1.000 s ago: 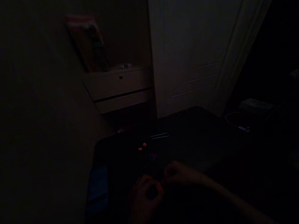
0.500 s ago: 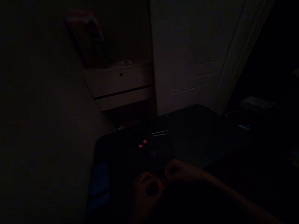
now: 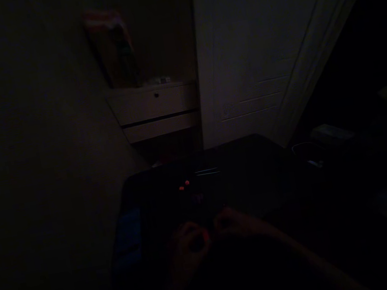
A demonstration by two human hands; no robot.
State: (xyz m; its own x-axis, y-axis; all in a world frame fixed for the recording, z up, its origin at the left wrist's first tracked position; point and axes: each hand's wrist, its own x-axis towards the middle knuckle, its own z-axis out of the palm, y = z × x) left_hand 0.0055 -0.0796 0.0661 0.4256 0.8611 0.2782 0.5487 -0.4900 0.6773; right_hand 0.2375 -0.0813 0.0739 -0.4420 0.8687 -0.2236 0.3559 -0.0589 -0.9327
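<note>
The scene is very dark. My left hand (image 3: 188, 247) is closed over the near part of the dark table (image 3: 254, 169), thumb and fingers pinching a small red piece (image 3: 205, 236) whose kind I cannot make out. Just right of it, my right hand (image 3: 231, 220) has its fingers pressed together close to the red piece; anything in them is lost in the dark. Beyond the hands lie a small purplish piece (image 3: 198, 197), two small orange pieces (image 3: 184, 185) and a thin pair of tweezers (image 3: 206, 171).
A blue flat item (image 3: 130, 233) lies at the table's left edge. Behind the table stands a pale drawer unit (image 3: 156, 105) with a colourful package (image 3: 113, 49) on top, next to a pale panel (image 3: 238, 57). At right a box (image 3: 331, 133) and a white cable are dimly visible.
The picture has grown darker. My right hand has shifted very slightly, staying close to the left one. My left hand keeps its pinch on the red piece.
</note>
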